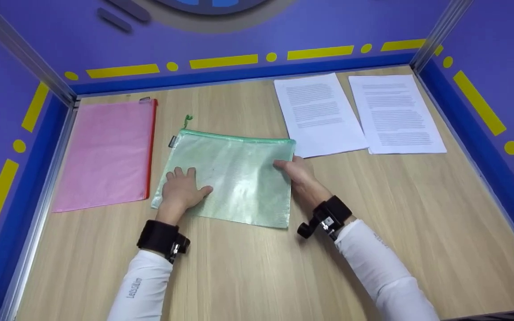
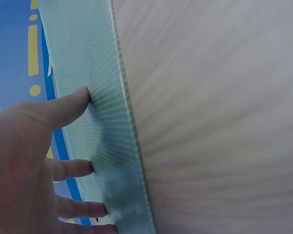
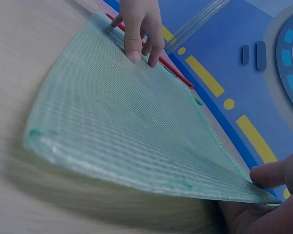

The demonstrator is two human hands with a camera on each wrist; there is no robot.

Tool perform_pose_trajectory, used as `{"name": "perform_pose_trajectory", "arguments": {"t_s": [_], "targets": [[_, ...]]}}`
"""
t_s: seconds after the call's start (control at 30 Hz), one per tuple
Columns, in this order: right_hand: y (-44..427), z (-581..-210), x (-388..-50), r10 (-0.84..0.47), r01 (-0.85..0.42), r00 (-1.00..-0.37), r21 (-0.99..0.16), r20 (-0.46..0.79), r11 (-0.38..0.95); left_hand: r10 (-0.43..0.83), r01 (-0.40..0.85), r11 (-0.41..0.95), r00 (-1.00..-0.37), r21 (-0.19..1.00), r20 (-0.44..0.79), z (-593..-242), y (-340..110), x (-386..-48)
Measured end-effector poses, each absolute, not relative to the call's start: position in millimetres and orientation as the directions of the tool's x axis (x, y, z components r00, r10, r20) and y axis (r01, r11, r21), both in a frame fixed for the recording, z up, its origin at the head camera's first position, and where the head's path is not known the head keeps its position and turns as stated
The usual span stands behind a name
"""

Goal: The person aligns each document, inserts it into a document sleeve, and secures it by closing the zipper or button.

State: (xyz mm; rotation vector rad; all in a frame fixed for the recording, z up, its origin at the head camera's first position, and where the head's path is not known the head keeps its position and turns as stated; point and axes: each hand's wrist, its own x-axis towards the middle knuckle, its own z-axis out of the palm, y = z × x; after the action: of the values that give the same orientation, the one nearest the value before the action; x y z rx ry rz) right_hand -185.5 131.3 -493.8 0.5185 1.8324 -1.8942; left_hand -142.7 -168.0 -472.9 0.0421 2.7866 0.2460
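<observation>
A green mesh zipper pouch (image 1: pixel 239 178) lies on the table, its zipper edge at the far side and a green pull cord at the far left corner. My left hand (image 1: pixel 180 191) rests on the pouch's left part, fingers spread and fairly straight; the left wrist view shows its fingertips (image 2: pixel 83 166) touching the mesh. With thumb on top and fingers beneath, my right hand (image 1: pixel 299 174) pinches the right edge near the zipper corner. In the right wrist view that edge of the pouch (image 3: pixel 117 146) is lifted off the table.
A pink zipper pouch (image 1: pixel 109 156) with a red zipper lies at the left. Two printed paper sheets or stacks, one (image 1: pixel 319 116) nearer the middle and the other (image 1: pixel 397 113) farther right, lie at the back. Blue-purple panels (image 1: pixel 239 40) wall the table (image 1: pixel 248 272) at back and sides.
</observation>
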Motion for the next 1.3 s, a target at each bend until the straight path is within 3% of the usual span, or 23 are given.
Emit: {"name": "perform_pose_trajectory", "arguments": {"t_s": [0.17, 0.53, 0.8, 1.17, 1.3], "targets": [[136.0, -493.5, -187.7, -0.002, 0.54, -0.839, -0.835, -0.543, 0.1, 0.07, 0.017, 0.987, -0.941, 0.16, -0.332, -471.9, -162.0, -139.1], [151.5, -493.0, -186.9, 0.046, 0.524, -0.851, -0.84, -0.523, 0.138, 0.113, 0.07, 0.985, -0.951, 0.156, -0.289, -473.9, -158.7, -134.3], [171.6, -487.9, -188.3, 0.022, 0.468, -0.883, -0.877, -0.468, 0.111, 0.147, 0.056, 0.914, -0.969, 0.402, -0.2, -476.8, -177.1, -143.7], [193.7, -487.8, -188.7, -0.038, 0.433, -0.901, -0.901, -0.432, -0.011, 0.045, -0.048, 0.805, -0.989, 0.592, -0.141, -482.3, -171.3, -164.0], [200.1, -494.6, -186.2, -0.058, 0.459, -0.889, -0.879, -0.455, -0.13, 0.032, -0.085, 0.754, -0.986, 0.651, -0.166, -484.1, -169.7, -170.3]]}}
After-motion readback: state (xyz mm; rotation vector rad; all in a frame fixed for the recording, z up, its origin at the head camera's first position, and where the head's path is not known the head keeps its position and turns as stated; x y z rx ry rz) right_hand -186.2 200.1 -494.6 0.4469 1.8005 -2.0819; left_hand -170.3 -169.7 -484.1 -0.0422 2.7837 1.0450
